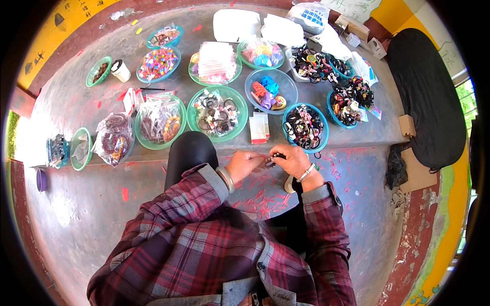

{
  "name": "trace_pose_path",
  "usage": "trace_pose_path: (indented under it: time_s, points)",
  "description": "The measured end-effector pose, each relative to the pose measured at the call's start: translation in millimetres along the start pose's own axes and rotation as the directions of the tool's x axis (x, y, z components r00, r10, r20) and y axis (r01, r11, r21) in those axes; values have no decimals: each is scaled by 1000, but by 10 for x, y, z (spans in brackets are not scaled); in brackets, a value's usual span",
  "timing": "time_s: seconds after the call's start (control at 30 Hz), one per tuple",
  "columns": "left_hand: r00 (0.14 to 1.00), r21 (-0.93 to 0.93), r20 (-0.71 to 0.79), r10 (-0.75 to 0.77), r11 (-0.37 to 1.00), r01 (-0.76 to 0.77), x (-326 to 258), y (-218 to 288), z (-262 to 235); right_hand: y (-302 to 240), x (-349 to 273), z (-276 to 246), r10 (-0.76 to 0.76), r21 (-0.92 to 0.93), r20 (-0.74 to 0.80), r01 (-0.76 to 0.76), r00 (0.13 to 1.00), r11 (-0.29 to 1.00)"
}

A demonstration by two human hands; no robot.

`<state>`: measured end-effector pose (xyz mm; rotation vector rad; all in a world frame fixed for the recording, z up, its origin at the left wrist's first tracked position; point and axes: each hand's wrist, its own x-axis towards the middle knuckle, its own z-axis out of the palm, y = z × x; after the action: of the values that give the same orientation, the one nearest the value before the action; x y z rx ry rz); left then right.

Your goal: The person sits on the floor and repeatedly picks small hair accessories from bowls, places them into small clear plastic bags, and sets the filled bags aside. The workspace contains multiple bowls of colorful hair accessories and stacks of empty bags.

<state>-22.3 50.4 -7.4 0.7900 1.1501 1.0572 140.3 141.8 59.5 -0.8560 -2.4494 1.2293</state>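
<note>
My left hand [244,164] and my right hand [292,162] are close together over my lap, both with fingers pinched. Between them is a small dark hair tie [275,157], largely covered by my right fingers. My left fingertips meet its near side; any smaller piece in them is too small to make out. Just beyond my right hand stands a blue bowl [306,127] of black hair ties with small ornaments. A green bowl [217,113] of bagged hair ties and charms lies beyond my left hand, with a small white-and-red box [259,127] between the bowls.
On the raised ledge are several more bowls, including one of colourful small pieces [158,64], one with stacked clear packets [216,62] and one with bright scrunchies [271,91]. White bags [236,25] lie behind. Red strips [265,199] litter the floor. A long black object [429,97] stands right.
</note>
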Motion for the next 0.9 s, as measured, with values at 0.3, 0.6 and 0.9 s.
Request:
trace_pose_path:
  time_s: [0.3, 0.6, 0.9]
  points:
    - [997, -127, 25, -68, 989, 70, -63, 153, 73, -49, -9, 3, -93, -33, 8, 94, 996, 995]
    - [996, -327, 1, -94, 941, 89, -93, 264, 108, 66, -57, -47, 169, 239, -98, -142, 981, 961]
    - [999, -234, -13, -46, 971, 41, -73, 200, 99, -31, -51, -123, -52, -141, -173, 28, 984, 990]
